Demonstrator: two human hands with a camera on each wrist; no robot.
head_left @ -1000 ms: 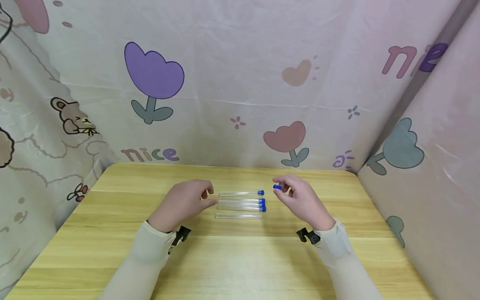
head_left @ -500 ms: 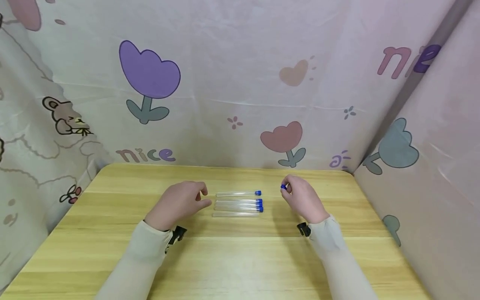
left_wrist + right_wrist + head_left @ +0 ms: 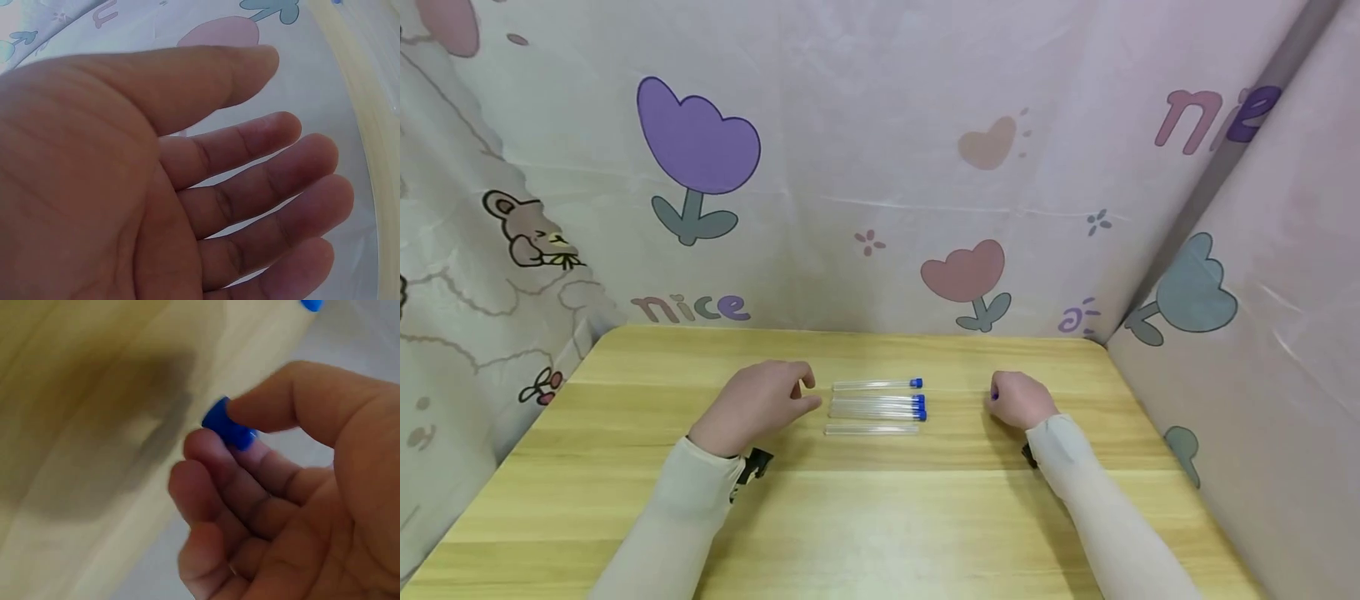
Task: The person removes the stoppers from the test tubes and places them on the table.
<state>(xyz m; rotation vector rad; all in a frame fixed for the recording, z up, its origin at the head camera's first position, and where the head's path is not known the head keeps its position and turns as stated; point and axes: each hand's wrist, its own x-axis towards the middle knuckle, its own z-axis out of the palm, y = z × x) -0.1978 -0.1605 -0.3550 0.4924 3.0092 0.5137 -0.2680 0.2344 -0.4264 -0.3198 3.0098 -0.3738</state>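
My right hand (image 3: 1021, 400) is held over the right part of the table, to the right of a row of clear test tubes. Between its thumb and fingers it pinches a small blue stopper (image 3: 228, 425), best seen in the right wrist view and mostly hidden in the head view. One capped test tube (image 3: 872, 386) lies at the back of the row. Several capped tubes (image 3: 872, 407) lie side by side in the middle. Nearest the person is an uncapped test tube (image 3: 871, 430). My left hand (image 3: 756, 408) hovers just left of the tubes, fingers relaxed and holding nothing.
The wooden table (image 3: 880, 525) ends at a printed curtain (image 3: 820, 167) along its back. Curtain also hangs at both sides. Each wrist wears a small black camera mount (image 3: 756, 467). The tubes' blue caps point right.
My right hand has drawn right and a little toward the person, turning so its back faces up, still with the stopper. The left hand and the tubes stay put; the head view shifted slightly.
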